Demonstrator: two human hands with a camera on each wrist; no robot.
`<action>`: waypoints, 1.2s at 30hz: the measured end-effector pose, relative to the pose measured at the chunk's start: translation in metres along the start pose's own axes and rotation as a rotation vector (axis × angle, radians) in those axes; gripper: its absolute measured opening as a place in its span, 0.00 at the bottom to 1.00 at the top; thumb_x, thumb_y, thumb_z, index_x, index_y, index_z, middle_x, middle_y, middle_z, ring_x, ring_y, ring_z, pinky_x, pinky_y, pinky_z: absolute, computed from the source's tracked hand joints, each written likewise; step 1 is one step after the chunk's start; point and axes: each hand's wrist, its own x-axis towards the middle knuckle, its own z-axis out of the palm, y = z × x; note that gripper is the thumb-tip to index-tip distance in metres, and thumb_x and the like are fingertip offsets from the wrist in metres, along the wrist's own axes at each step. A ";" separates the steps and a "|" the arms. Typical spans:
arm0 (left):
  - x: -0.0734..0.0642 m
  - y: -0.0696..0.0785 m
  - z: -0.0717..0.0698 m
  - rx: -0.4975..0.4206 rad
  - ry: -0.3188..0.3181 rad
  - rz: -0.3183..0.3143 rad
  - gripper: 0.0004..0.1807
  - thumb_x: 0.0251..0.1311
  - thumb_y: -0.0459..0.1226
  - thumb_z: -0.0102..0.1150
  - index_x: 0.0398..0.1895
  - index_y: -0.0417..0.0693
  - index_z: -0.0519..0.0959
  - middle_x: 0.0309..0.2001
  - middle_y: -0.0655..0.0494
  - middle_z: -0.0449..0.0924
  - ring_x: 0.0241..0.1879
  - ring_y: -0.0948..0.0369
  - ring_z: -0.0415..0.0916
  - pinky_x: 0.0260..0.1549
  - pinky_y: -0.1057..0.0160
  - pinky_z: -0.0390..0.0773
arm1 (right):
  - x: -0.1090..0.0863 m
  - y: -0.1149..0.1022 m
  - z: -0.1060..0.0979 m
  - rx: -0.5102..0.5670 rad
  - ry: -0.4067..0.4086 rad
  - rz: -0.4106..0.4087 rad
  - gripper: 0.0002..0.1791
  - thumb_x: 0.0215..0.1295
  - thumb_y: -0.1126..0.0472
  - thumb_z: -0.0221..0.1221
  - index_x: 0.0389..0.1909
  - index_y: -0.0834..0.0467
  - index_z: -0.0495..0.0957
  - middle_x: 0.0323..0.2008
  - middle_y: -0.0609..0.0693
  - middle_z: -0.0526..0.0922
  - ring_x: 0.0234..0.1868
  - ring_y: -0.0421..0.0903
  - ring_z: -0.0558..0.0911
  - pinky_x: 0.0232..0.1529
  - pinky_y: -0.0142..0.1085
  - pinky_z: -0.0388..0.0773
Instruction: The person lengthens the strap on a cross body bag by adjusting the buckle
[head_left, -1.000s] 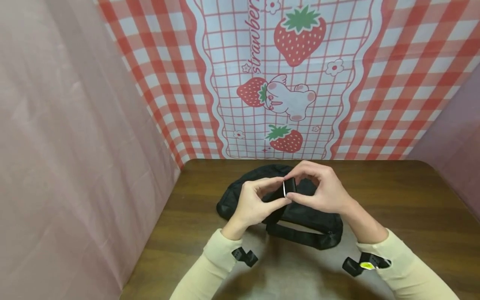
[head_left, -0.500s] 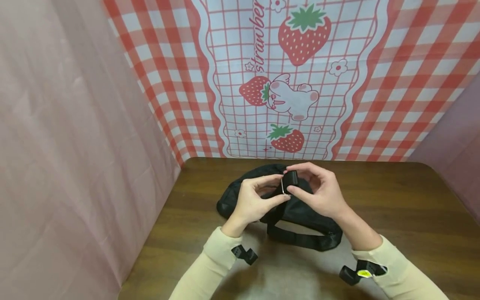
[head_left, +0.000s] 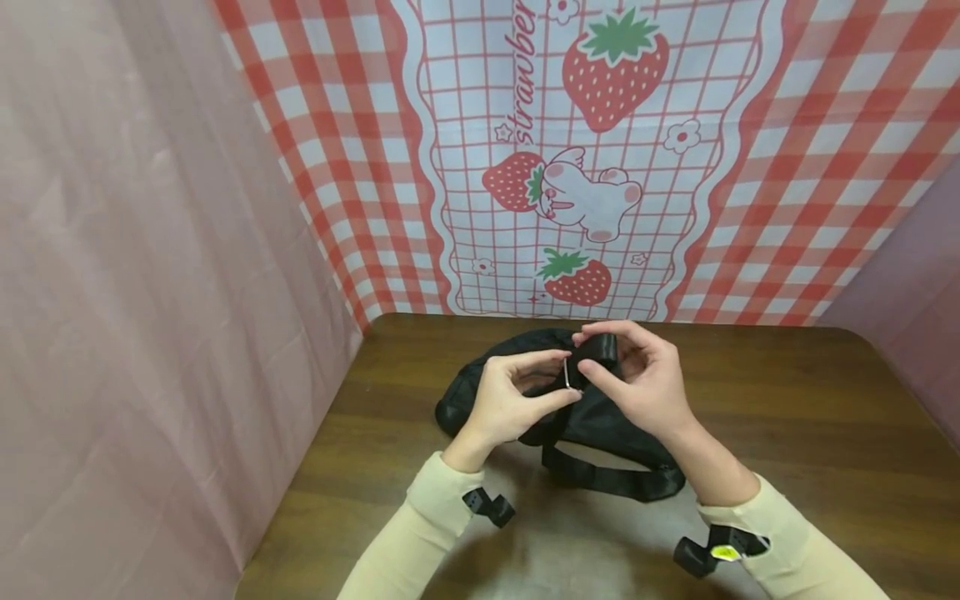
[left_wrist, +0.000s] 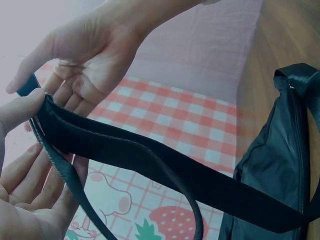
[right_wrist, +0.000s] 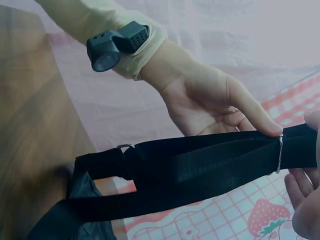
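A black bag (head_left: 615, 429) of soft fabric lies on the table, with its wide strap (right_wrist: 210, 175) raised from it. My left hand (head_left: 510, 402) pinches a thin metal strap slider (right_wrist: 280, 152) between thumb and fingertips. Just right of it, my right hand (head_left: 651, 383) pinches the strap's folded end, which sticks up as a small loop (head_left: 600, 348) past the slider. Doubled strap layers run from the slider down to the bag in both wrist views. A metal ring (right_wrist: 126, 146) sits farther along the strap. The hands hide part of the bag.
The brown wooden table (head_left: 787, 417) extends to both sides of the bag. Behind it hangs a checked strawberry-print cloth (head_left: 480, 233), and a pink curtain (head_left: 165, 292) stands at the left. Small black cameras are strapped to both sleeves.
My right hand has drawn the strap rightward through the slider, so the loop past it has grown longer. The left hand has stayed nearly in place, still pinching the slider.
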 end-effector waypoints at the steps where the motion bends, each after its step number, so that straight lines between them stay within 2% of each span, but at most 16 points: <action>1: 0.000 0.000 0.000 0.000 0.000 -0.003 0.24 0.52 0.35 0.75 0.54 0.49 0.84 0.51 0.46 0.87 0.50 0.64 0.85 0.51 0.66 0.86 | 0.000 0.000 0.000 -0.002 0.006 0.000 0.19 0.56 0.81 0.63 0.51 0.73 0.79 0.44 0.49 0.89 0.41 0.41 0.85 0.40 0.23 0.84; 3: 0.001 0.001 -0.001 -0.006 0.000 -0.004 0.23 0.52 0.35 0.75 0.54 0.48 0.84 0.51 0.46 0.87 0.50 0.64 0.85 0.52 0.65 0.86 | -0.001 0.002 0.000 0.021 0.021 -0.005 0.19 0.57 0.81 0.62 0.51 0.74 0.78 0.44 0.49 0.89 0.41 0.41 0.85 0.40 0.24 0.85; 5: 0.001 0.001 -0.003 -0.027 0.004 -0.001 0.23 0.52 0.34 0.74 0.54 0.48 0.84 0.52 0.45 0.87 0.50 0.64 0.85 0.52 0.65 0.86 | -0.002 0.004 -0.001 0.060 0.015 0.000 0.22 0.58 0.81 0.61 0.55 0.75 0.75 0.48 0.51 0.88 0.46 0.42 0.86 0.46 0.27 0.86; 7: 0.003 0.003 -0.007 -0.080 0.020 0.011 0.23 0.53 0.32 0.73 0.55 0.45 0.83 0.52 0.41 0.86 0.50 0.64 0.85 0.53 0.62 0.86 | -0.005 0.008 0.000 0.057 -0.017 0.040 0.27 0.58 0.81 0.61 0.60 0.74 0.71 0.53 0.49 0.86 0.52 0.41 0.85 0.52 0.27 0.84; 10: 0.004 0.008 -0.014 -0.171 0.054 0.035 0.22 0.54 0.29 0.71 0.55 0.41 0.83 0.52 0.35 0.84 0.50 0.63 0.86 0.52 0.60 0.86 | -0.011 0.014 0.003 -0.027 -0.116 0.136 0.33 0.57 0.77 0.65 0.65 0.65 0.70 0.56 0.43 0.83 0.56 0.38 0.83 0.57 0.29 0.82; 12: 0.005 0.012 -0.017 -0.221 0.067 0.050 0.23 0.54 0.28 0.71 0.55 0.38 0.82 0.51 0.31 0.83 0.49 0.63 0.86 0.52 0.59 0.87 | -0.015 0.018 0.007 -0.127 -0.175 0.187 0.31 0.56 0.72 0.69 0.62 0.58 0.75 0.53 0.40 0.83 0.54 0.34 0.83 0.57 0.28 0.82; 14: 0.005 0.015 -0.019 -0.237 0.070 0.052 0.23 0.54 0.28 0.71 0.55 0.37 0.82 0.52 0.30 0.83 0.49 0.64 0.85 0.52 0.59 0.87 | -0.019 0.021 0.010 -0.194 -0.208 0.199 0.26 0.56 0.68 0.71 0.56 0.54 0.79 0.50 0.42 0.85 0.51 0.34 0.84 0.55 0.29 0.84; 16: 0.005 0.017 -0.019 -0.251 0.070 0.050 0.23 0.54 0.29 0.71 0.55 0.36 0.81 0.52 0.30 0.83 0.49 0.64 0.85 0.52 0.60 0.86 | -0.020 0.022 0.012 -0.256 -0.198 0.188 0.21 0.55 0.65 0.72 0.50 0.52 0.81 0.45 0.47 0.87 0.48 0.33 0.86 0.51 0.28 0.85; 18: 0.004 0.018 -0.019 -0.267 0.079 0.051 0.23 0.54 0.29 0.71 0.56 0.35 0.81 0.52 0.34 0.84 0.49 0.64 0.85 0.52 0.60 0.86 | -0.021 0.021 0.012 -0.310 -0.177 0.168 0.20 0.54 0.64 0.73 0.49 0.52 0.83 0.43 0.50 0.88 0.45 0.34 0.87 0.47 0.26 0.86; 22: 0.002 0.017 -0.022 -0.312 0.119 0.065 0.26 0.53 0.31 0.73 0.56 0.31 0.80 0.49 0.51 0.88 0.49 0.64 0.85 0.53 0.60 0.86 | -0.022 0.020 0.004 -0.370 -0.167 0.143 0.25 0.52 0.64 0.74 0.53 0.52 0.83 0.45 0.53 0.89 0.43 0.36 0.88 0.45 0.25 0.86; 24: 0.002 0.016 -0.022 -0.334 0.129 0.072 0.27 0.53 0.31 0.73 0.56 0.30 0.79 0.47 0.60 0.88 0.49 0.64 0.85 0.53 0.61 0.86 | -0.022 0.020 -0.001 -0.360 -0.194 0.136 0.26 0.52 0.64 0.74 0.55 0.51 0.83 0.47 0.52 0.89 0.45 0.35 0.87 0.46 0.26 0.86; 26: 0.002 0.015 -0.022 -0.349 0.132 0.075 0.28 0.53 0.31 0.73 0.56 0.28 0.78 0.46 0.64 0.88 0.48 0.65 0.85 0.52 0.63 0.86 | -0.022 0.020 -0.005 -0.324 -0.216 0.129 0.27 0.52 0.66 0.74 0.55 0.52 0.82 0.50 0.52 0.88 0.46 0.34 0.87 0.48 0.27 0.86; 32: 0.001 0.017 -0.019 -0.363 0.111 0.058 0.27 0.54 0.33 0.73 0.56 0.29 0.77 0.46 0.65 0.88 0.49 0.65 0.86 0.52 0.64 0.86 | -0.021 0.024 -0.004 -0.193 -0.249 0.046 0.27 0.51 0.74 0.72 0.55 0.61 0.81 0.51 0.59 0.86 0.50 0.37 0.86 0.50 0.35 0.86; 36: 0.001 0.018 -0.019 -0.358 0.135 0.047 0.26 0.55 0.33 0.72 0.56 0.29 0.78 0.45 0.65 0.89 0.49 0.65 0.86 0.52 0.65 0.86 | -0.022 0.027 -0.009 -0.184 -0.231 -0.001 0.26 0.49 0.77 0.71 0.52 0.62 0.83 0.48 0.60 0.86 0.50 0.38 0.86 0.50 0.33 0.86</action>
